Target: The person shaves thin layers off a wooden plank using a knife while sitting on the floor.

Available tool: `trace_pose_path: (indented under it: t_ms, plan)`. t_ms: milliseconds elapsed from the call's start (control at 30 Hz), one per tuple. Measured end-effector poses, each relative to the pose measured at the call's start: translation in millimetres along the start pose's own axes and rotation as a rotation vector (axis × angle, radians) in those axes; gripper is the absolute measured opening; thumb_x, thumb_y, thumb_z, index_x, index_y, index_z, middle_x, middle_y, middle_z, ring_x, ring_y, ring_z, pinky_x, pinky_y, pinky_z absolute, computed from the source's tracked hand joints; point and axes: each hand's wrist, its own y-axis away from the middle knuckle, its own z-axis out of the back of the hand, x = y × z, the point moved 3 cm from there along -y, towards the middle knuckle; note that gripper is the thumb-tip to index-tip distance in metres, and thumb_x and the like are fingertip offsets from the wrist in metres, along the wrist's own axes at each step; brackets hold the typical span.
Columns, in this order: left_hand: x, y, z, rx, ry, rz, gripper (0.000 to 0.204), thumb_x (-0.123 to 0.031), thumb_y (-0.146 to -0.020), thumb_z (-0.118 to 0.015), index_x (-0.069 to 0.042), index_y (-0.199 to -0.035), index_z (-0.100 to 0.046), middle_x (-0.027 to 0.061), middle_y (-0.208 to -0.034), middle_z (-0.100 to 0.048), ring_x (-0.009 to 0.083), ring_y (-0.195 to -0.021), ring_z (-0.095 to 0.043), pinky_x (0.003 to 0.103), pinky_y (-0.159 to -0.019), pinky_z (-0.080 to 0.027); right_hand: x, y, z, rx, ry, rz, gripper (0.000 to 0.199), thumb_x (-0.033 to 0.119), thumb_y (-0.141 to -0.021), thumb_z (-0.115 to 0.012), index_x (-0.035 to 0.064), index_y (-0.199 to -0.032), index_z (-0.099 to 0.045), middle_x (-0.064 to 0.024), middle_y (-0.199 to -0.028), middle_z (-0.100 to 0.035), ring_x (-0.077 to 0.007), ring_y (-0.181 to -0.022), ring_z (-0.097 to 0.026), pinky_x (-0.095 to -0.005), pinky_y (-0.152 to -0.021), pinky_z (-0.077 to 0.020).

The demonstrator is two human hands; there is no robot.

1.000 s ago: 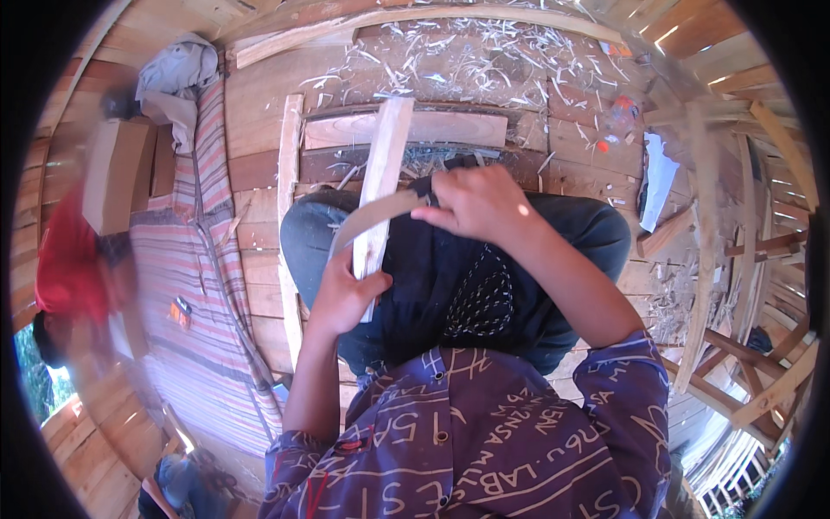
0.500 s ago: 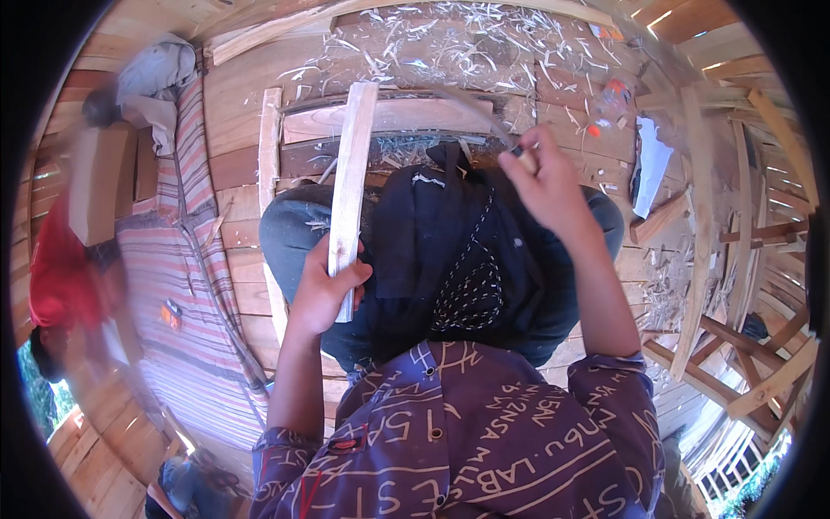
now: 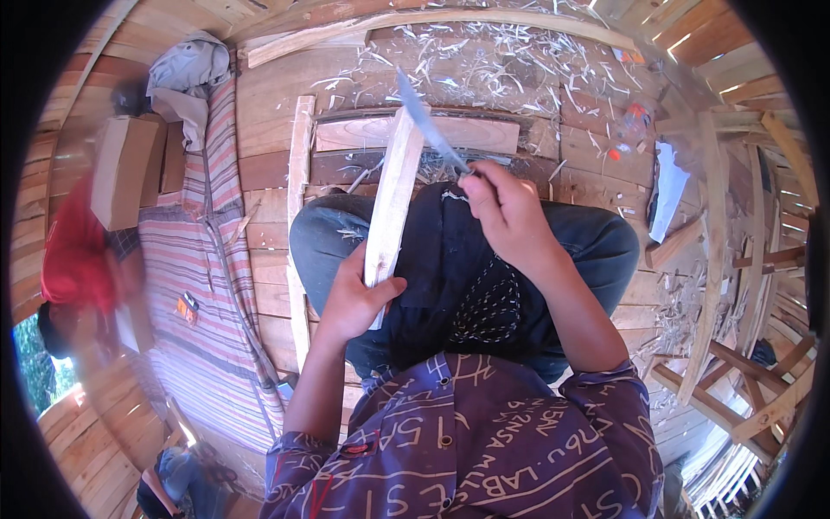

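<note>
Whittling in hand: slat point(image 3: 391, 186) gripped by left hand point(image 3: 354, 298), knife point(image 3: 430, 125) clenched in right hand point(image 3: 506, 212), blade at slat top. Next judged: controlled shaving stroke, slat kept steady.

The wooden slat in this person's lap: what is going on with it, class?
A person sits on a plank floor with a dark cloth across the lap. The left hand grips the lower end of a pale wooden slat that points away from the body. The right hand holds a long knife, its blade crossing the slat's far end. Pale wood shavings litter the floor ahead.
</note>
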Motion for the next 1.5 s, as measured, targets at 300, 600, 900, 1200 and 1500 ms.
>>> trace_pose_path:
  t_ms: [300,600,900,1200,1500]
  plan:
    - [1,-1,1,0.025,-0.025,-0.024,0.032,-0.002,-0.074,-0.069,-0.002,-0.101,-0.052,0.0027,-0.067,-0.055,0.0107,-0.051,-0.055,0.025,-0.046,-0.043,4,13,-22,0.025,0.565,0.330,0.036,0.039,-0.089,-0.065,0.0081,-0.073,-0.053,-0.0077,-0.061,-0.059,-0.0285,-0.054,-0.062,-0.0389,-0.048,-0.0478]
    - [2,-1,3,0.018,-0.002,-0.014,0.033,-0.002,-0.075,-0.069,-0.002,-0.102,-0.051,0.0026,-0.067,-0.055,0.0102,-0.050,-0.054,0.024,-0.045,-0.042,20,2,-15,0.127,0.555,0.280,0.036,0.040,-0.088,-0.067,0.0075,-0.076,-0.056,-0.0119,-0.064,-0.061,-0.0334,-0.058,-0.062,-0.0430,-0.052,-0.0476]
    - [4,-1,4,0.028,-0.045,-0.030,0.030,-0.001,-0.075,-0.067,-0.002,-0.101,-0.052,0.0030,-0.068,-0.054,0.0112,-0.049,-0.054,0.025,-0.044,-0.042,-33,-42,49,-0.233,0.644,0.006,0.043,0.041,-0.097,-0.052,0.0016,-0.084,-0.062,-0.0194,-0.066,-0.063,-0.0403,-0.066,-0.064,-0.0485,-0.060,-0.0495]
    - [2,-4,6,0.093,0.008,0.026,0.035,-0.002,-0.072,-0.065,-0.002,-0.104,-0.050,0.0042,-0.066,-0.054,0.0130,-0.049,-0.054,0.026,-0.044,-0.043,-2,2,-14,0.196,0.518,0.369,0.041,0.044,-0.085,-0.068,0.0077,-0.072,-0.054,-0.0081,-0.060,-0.056,-0.0279,-0.055,-0.060,-0.0384,-0.050,-0.0467]
    - [5,-8,14,0.094,0.172,0.055,0.039,-0.007,-0.071,-0.062,-0.001,-0.106,-0.046,0.0053,-0.064,-0.052,0.0154,-0.046,-0.054,0.029,-0.044,-0.045,-33,-37,-9,-0.074,0.768,0.594,0.048,0.054,-0.079,-0.069,0.0112,-0.065,-0.054,-0.0021,-0.054,-0.052,-0.0218,-0.049,-0.058,-0.0341,-0.046,-0.0478]
